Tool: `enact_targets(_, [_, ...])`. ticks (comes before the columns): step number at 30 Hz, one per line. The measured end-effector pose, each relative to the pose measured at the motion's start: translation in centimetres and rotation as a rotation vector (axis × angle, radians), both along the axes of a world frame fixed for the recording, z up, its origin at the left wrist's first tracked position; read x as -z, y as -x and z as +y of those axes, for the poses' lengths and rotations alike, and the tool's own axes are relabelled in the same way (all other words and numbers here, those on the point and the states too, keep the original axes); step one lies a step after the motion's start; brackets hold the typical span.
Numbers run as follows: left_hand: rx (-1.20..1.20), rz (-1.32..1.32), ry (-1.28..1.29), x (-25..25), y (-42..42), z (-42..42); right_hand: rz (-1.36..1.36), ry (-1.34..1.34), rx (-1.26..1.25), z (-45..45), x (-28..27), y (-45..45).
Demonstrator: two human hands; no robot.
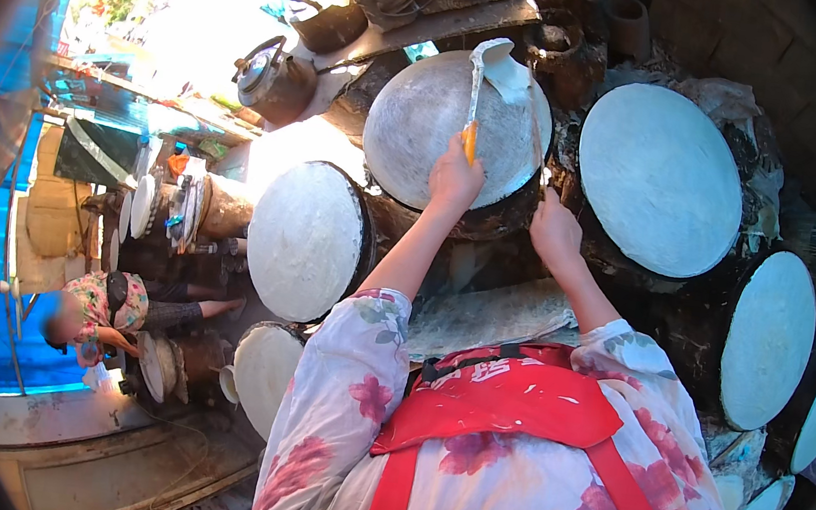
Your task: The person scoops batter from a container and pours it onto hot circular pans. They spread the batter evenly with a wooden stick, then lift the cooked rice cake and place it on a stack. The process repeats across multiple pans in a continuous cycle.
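Observation:
My left hand grips the orange handle of a ladle coated in white. The ladle's head is at the far side of a round griddle, where a patch of white batter shows beside it. At the griddle's right edge, my right hand is closed around the end of a thin stick-like tool. That tool reaches across the griddle towards the batter; its far end is hard to make out. A thin whitish film covers the griddle's grey surface.
White-covered round griddles stand to the left, right and far right. A metal kettle and a dark pot sit beyond. At left, another person leans over a round drum-like stand.

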State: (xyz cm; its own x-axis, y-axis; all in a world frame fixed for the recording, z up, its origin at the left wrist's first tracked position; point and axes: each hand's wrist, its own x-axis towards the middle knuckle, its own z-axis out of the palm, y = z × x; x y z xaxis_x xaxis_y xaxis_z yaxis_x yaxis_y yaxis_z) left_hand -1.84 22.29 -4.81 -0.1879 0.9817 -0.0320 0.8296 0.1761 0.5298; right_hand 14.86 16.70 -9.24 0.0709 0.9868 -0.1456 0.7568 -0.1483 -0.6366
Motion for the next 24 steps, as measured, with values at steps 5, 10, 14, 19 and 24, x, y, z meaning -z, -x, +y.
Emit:
enact_targets(5, [-0.032, 0.037, 0.003, -0.8, 1.0, 0.9, -0.074, -0.056, -0.087, 2.8, -0.5, 2.6])
enact_targets(10, [-0.103, 0.063, 0.026, -0.6, 3.6, 1.7, -0.074, 0.001, -0.063, 2.3, -0.7, 1.8])
enact_targets(14, [-0.121, 0.053, 0.040, -1.1, 4.4, 1.8, -0.126, 0.029, -0.198, 4.0, -2.2, 4.5])
enact_targets(19, [-0.140, 0.053, 0.004, -1.1, 6.8, 0.9, -0.121, -0.051, -0.114, 4.8, -2.1, 0.9])
enact_targets(24, [-0.131, 0.044, -0.003, -1.5, 7.4, 0.3, -0.214, -0.002, -0.331, 5.5, -2.0, 4.4])
